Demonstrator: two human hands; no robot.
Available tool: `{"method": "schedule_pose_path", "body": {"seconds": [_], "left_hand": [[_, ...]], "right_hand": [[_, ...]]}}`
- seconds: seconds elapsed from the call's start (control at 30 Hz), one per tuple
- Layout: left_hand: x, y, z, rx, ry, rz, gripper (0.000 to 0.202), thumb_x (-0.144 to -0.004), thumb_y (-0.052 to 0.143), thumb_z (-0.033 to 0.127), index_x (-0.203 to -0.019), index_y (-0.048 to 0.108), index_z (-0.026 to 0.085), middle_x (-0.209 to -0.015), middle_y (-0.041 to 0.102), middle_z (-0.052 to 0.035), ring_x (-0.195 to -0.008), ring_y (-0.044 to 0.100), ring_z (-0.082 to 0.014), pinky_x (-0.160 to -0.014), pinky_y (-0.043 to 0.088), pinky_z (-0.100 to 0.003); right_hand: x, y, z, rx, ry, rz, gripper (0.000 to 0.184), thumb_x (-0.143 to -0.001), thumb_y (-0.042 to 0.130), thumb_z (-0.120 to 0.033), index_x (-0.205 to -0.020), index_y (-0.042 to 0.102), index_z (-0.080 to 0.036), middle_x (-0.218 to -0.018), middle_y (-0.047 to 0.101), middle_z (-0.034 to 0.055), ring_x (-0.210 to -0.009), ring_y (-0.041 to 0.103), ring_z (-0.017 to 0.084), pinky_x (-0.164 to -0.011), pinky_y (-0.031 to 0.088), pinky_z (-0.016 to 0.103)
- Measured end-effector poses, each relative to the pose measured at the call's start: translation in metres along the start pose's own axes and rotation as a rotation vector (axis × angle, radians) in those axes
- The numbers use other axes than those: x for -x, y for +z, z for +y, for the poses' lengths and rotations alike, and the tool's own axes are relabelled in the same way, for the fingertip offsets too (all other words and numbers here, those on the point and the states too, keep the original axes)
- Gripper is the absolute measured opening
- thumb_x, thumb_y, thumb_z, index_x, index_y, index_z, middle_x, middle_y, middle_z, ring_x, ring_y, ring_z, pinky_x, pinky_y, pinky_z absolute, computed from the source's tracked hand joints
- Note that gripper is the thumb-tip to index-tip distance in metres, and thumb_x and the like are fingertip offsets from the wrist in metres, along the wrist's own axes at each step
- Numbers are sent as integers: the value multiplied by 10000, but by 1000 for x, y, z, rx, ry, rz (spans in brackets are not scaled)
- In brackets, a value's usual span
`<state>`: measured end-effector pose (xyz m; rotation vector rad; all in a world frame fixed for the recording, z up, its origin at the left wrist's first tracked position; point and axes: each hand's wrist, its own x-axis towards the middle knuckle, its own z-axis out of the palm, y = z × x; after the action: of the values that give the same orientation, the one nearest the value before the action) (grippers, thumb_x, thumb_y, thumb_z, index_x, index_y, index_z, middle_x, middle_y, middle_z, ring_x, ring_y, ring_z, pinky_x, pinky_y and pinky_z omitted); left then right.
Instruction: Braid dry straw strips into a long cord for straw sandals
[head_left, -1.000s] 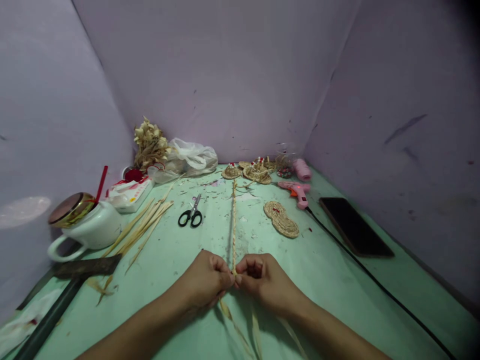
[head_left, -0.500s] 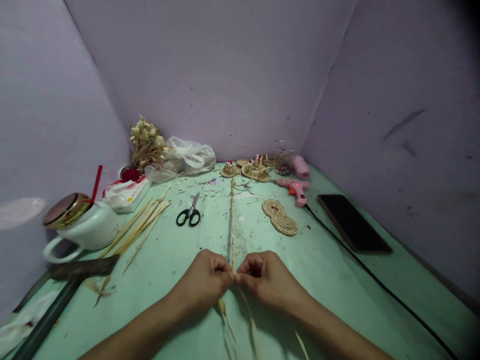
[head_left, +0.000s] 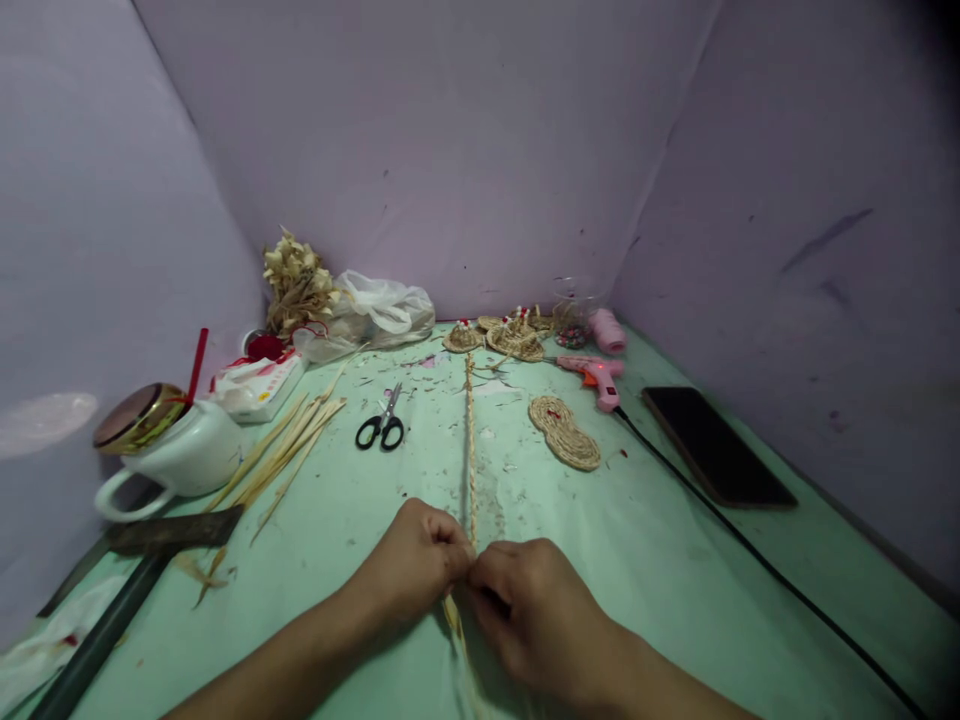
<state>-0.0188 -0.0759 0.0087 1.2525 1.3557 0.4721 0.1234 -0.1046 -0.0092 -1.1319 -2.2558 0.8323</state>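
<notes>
At lower centre, the left hand [head_left: 424, 555] pinches the near end of the mid-frame braid [head_left: 471, 440]; the right hand [head_left: 536, 605] curls nearly closed, its hold unclear. The braid looks light, pliant, best gripped there.

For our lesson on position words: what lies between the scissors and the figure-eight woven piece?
In the head view, the braided cord runs between the scissors and the figure-eight woven piece.

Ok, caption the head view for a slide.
Left hand and right hand meet at the near end of a braided cord, loose strands below, scissors and a pink glue gun lying beyond.
</notes>
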Motion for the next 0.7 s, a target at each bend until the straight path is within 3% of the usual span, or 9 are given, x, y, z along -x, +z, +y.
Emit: {"method": "schedule_pose_path", "body": {"seconds": [0.1,0.23,0.27,0.4,0.57,0.7], "left_hand": [[0,-3,3,12,32,-28,54,-482,472,131,-440,502,114,-379,370,55,-384,266,-29,-381,194,-173],[1,-7,3,62,-15,-84,110,-528,558,219,-516,529,113,-380,360,62,-369,251,-31,-378,166,-189],[1,-8,3,64,-19,-95,126,-541,561,236,-534,536,113,-377,360,63,-361,248,-31,-374,161,-192],[0,-9,0,67,10,-145,135,-568,549,251,-562,541,116,-359,333,75,-341,221,-28,-366,145,-195],[-3,-9,-5,-29,47,-118,116,-572,534,231,-548,531,117,-384,352,70,-367,260,-34,-383,171,-189],[-1,-12,-2,-182,20,-82,133,-579,512,243,-535,525,118,-415,446,31,-393,334,-57,-404,238,-193]], "right_hand": [[-4,-9,1,-127,106,-13,183,-710,497,-255,-588,578,-147,-531,548,3,-477,423,78,-471,287,197],[-16,-23,7,-486,419,175,287,-719,483,-370,-561,529,-134,-512,510,5,-478,428,83,-480,325,207],[-19,-23,9,-614,478,155,270,-704,497,-369,-574,518,-133,-521,514,7,-476,437,83,-490,341,214],[-24,-15,12,-1024,614,-122,231,-614,580,-357,-641,497,-143,-488,516,-4,-418,452,86,-455,366,229],[-21,-5,13,-795,615,-13,142,-595,588,-227,-543,512,-119,-415,413,-51,-353,274,16,-359,201,170],[-21,-3,15,-774,616,-14,100,-596,555,-197,-554,491,-133,-396,377,-68,-352,276,25,-350,191,172]]}}
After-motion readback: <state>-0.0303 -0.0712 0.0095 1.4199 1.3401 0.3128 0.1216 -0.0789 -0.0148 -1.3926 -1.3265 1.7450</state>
